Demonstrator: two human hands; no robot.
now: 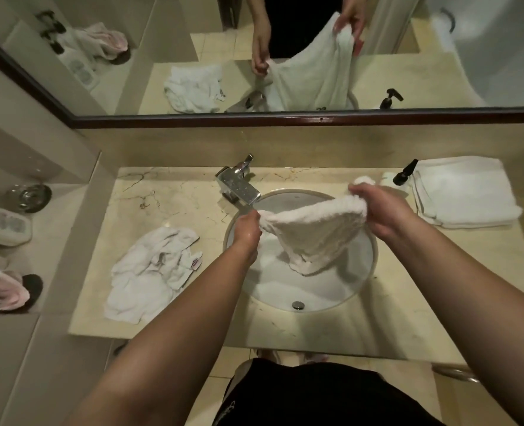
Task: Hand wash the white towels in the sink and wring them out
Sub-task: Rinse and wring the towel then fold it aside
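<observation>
A white towel (313, 235) hangs spread over the round white sink (359, 284), held up by its top edge. My left hand (247, 230) pinches its left corner just below the faucet (239, 184). My right hand (377, 210) grips the bunched right corner, higher up near the sink's back rim. The towel's lower edge droops into the basin. A crumpled pile of white towels (150, 272) lies on the counter left of the sink. A folded stack of white towels (463, 192) sits at the back right.
A black pump bottle (403, 173) stands between the sink and the folded stack. The marble counter (168, 198) ends at a mirror behind. On a side ledge at left are a metal dish (32, 196), a white container (2, 224) and pink cloth (1, 292).
</observation>
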